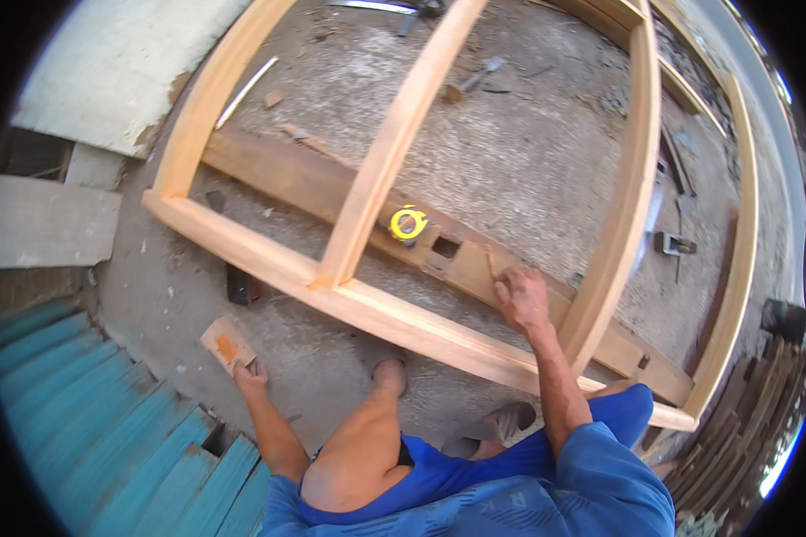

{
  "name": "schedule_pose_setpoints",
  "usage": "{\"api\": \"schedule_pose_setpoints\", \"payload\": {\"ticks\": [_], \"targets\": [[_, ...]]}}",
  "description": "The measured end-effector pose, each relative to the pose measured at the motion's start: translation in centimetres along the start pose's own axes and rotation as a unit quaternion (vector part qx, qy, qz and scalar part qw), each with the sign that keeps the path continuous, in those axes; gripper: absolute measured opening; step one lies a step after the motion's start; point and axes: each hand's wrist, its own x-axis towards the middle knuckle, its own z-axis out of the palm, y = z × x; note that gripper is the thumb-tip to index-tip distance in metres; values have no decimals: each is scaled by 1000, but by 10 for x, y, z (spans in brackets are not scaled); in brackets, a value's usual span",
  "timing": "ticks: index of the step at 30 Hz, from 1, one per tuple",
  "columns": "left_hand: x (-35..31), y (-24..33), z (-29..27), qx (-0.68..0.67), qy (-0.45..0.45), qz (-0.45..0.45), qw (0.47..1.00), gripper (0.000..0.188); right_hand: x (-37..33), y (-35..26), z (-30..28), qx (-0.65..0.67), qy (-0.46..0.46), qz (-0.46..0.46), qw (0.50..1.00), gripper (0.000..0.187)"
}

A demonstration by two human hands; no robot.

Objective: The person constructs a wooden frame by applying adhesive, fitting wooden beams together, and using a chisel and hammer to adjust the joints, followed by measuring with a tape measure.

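small flat board (210,340): judged light and stiff, easily carried by one edge. the orange-brown smear (228,347) on its face looks soft and pasty, so it may slide or foul the fingers if touched. take hold at the bare near corner, thumb on the upper face, fingers supporting beneath, and keep the face level.

position: the board extends forward and slightly left of the left grip (252,370), which is pinching its near edge; the smear lies just beyond the fingertips. from where i stand, the board is held outside the wooden frame (421,328), on the person's left.

right grip (522,297): fingers drawn in, placed beyond the frame's near rail and over the long brown plank (273,174). a thin orange-brown strip (491,261) appears at the fingertips; i cannot tell whether it is pinched or lies on the wood.

surroundings: a yellow tape measure (408,225) rests on the plank, left of a dark rectangular slot (446,246). farther out, a hammer (471,81) lies on the dusty ground (537,152).
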Motion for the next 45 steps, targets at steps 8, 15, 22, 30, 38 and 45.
{"api": "schedule_pose_setpoints", "payload": {"ticks": [8,15,22,30,38,45], "targets": [[-54,24,209,498,318,128,796,62,82,123,-92,-44,167,204,964,32],[-182,112,451,554,-164,576,579,66,192,124,-78,-59,52,153,985,57],[-183,88,493,601,-223,562,523,77,321,40,-42,-117,-53,50,990,83],[-180,91,495,595,-258,547,529,77,402,38,-11,-165,-84,25,982,69],[-177,92,490,570,-265,539,561,74,315,28,-21,73,120,165,976,35],[-176,88,491,592,-237,556,533,82,154,-1,-100,144,184,204,951,36]]}}
